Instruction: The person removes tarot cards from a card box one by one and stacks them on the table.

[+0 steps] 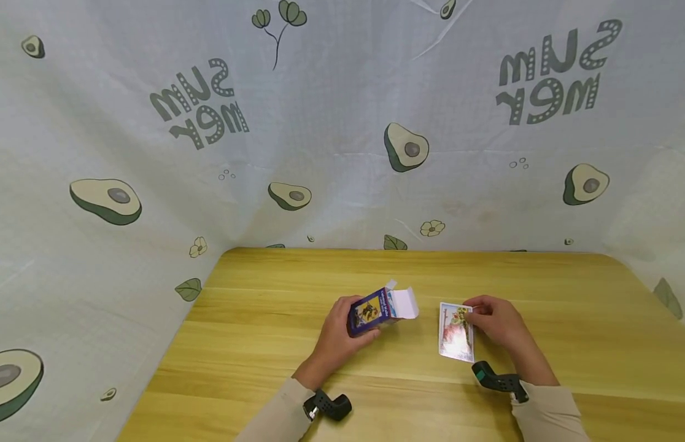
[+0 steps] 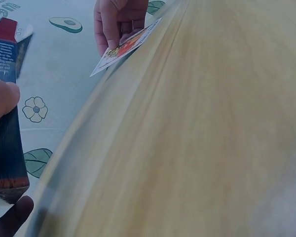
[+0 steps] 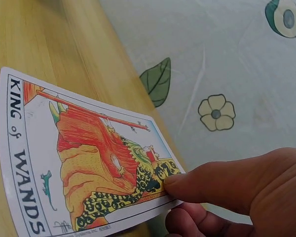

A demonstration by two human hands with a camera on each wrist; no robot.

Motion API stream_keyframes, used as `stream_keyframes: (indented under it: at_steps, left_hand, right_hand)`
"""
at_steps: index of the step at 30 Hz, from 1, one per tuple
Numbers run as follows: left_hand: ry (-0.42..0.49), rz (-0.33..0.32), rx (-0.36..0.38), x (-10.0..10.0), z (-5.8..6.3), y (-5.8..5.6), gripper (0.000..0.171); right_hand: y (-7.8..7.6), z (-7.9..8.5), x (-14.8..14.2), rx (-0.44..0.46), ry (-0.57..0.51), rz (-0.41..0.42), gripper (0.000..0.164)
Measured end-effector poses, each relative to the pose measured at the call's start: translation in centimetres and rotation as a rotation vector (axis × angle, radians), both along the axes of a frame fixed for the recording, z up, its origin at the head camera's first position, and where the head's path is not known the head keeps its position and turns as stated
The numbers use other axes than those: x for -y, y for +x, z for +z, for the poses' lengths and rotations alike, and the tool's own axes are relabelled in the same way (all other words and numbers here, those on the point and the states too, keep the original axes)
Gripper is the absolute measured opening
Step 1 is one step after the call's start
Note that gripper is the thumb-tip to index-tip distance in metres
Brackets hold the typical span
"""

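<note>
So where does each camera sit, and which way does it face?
Head: on the head, facing forward and down at the table; left hand, right hand and sleeves show.
Left wrist: on that wrist, facing table and box; parts of both hands show.
Right wrist: on that wrist, facing the card; part of that hand shows.
Both wrist views share the card.

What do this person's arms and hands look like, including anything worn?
The left sleeve and right sleeve are plain beige. The left wrist device and right wrist device are black; the right one bears a small green patch. The left hand and right hand wear no gloves, and no cables show.
</note>
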State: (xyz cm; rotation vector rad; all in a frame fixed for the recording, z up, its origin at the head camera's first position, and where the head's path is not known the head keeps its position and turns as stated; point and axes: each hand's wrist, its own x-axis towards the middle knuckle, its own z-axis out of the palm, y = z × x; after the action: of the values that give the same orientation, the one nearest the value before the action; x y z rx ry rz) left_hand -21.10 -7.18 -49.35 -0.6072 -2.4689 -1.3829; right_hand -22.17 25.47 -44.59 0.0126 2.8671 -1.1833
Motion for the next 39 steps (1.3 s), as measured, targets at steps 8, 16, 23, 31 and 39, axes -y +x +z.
stream_keyframes:
  at_steps: [8, 16, 23, 31, 39]
  left_hand:
    - [0.022, 0.003, 0.029, -0.05, 0.16, -0.03, 0.069]
    - [0.020, -0.012, 0.091, -0.03, 0.33, 0.07, 0.073]
    - [0.006, -0.018, 0.103, -0.07, 0.45, 0.23, 0.071]
    - [0.031, -0.060, 0.124, -0.10, 0.76, 0.48, 0.070]
    - [0.014, -0.054, 0.095, -0.10, 0.85, 0.67, 0.073]
  right_hand:
    - [-0.26, -0.36, -0.02, -0.011, 0.008, 0.013, 0.029]
    - [-0.17, -0.25, 0.17, 0.006, 0.021, 0.012, 0.029]
    - [-0.11, -0.20, 0.28, 0.029, 0.031, 0.000, 0.031]
    - [-0.12, -0.24, 0.36, 0.030, 0.043, -0.007, 0.032]
    - [0.03, -0.19, 0.47, 0.029, 0.051, -0.009, 0.031]
